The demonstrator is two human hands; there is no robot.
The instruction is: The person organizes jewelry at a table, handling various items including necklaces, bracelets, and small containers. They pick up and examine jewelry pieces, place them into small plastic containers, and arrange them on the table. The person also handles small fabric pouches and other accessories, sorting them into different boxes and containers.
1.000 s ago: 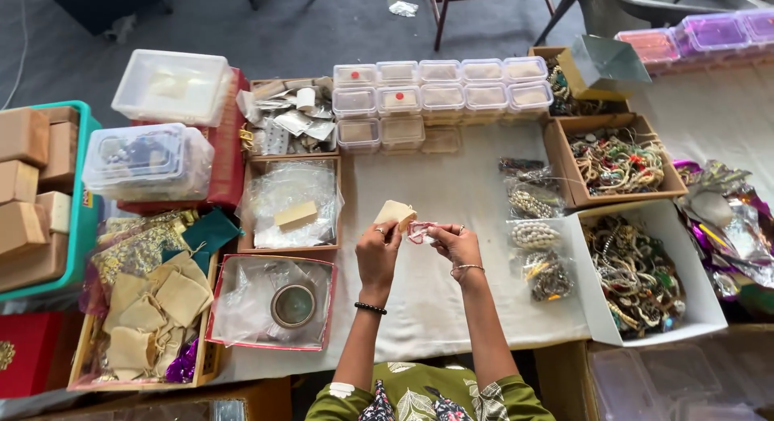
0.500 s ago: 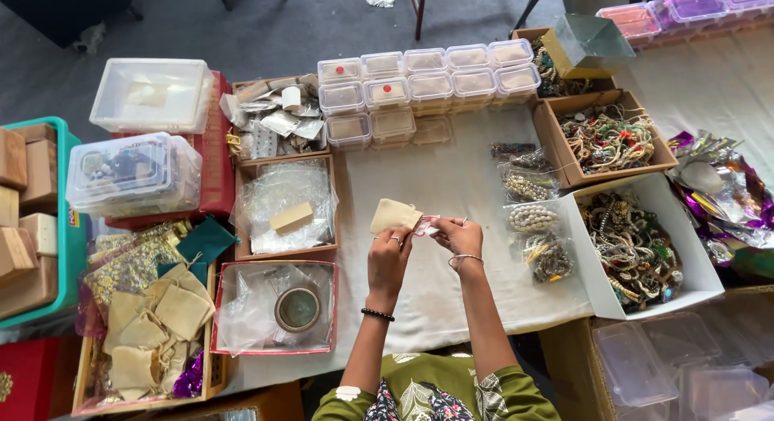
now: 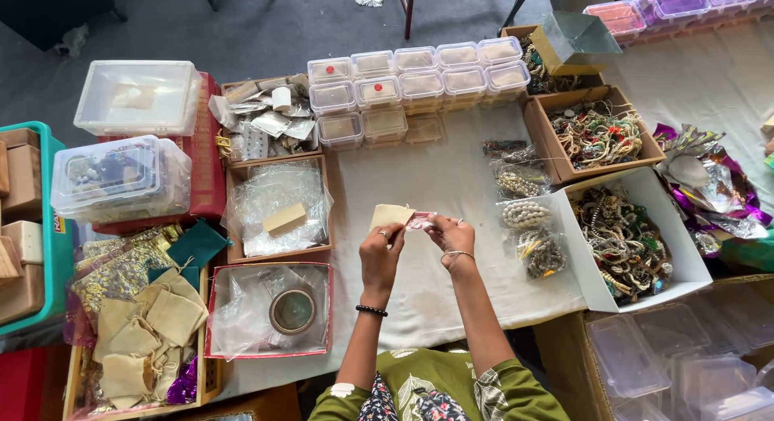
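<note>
Left hand [image 3: 380,252] has its grip closed on a small beige pouch [image 3: 390,216], held above the cloth-covered worktop [image 3: 435,171] at centre. Right hand [image 3: 450,236] pinches a small pinkish item [image 3: 419,221] at the pouch's edge. Bagged beads [image 3: 524,214] lie just right; clear lidded tubs [image 3: 415,74] stand beyond.

So much stuff on this surface [image 3: 435,171], which has a pale cloth over it. Rows of small clear lidded tubs [image 3: 415,74] sit along the far edge, and two boxes of tangled beaded jewellery [image 3: 617,244] are off to the right. On the left there's a tray of tan drawstring pouches [image 3: 141,332], a red-rimmed box with a tape roll [image 3: 292,310], plus stacked clear bins [image 3: 121,175].
</note>
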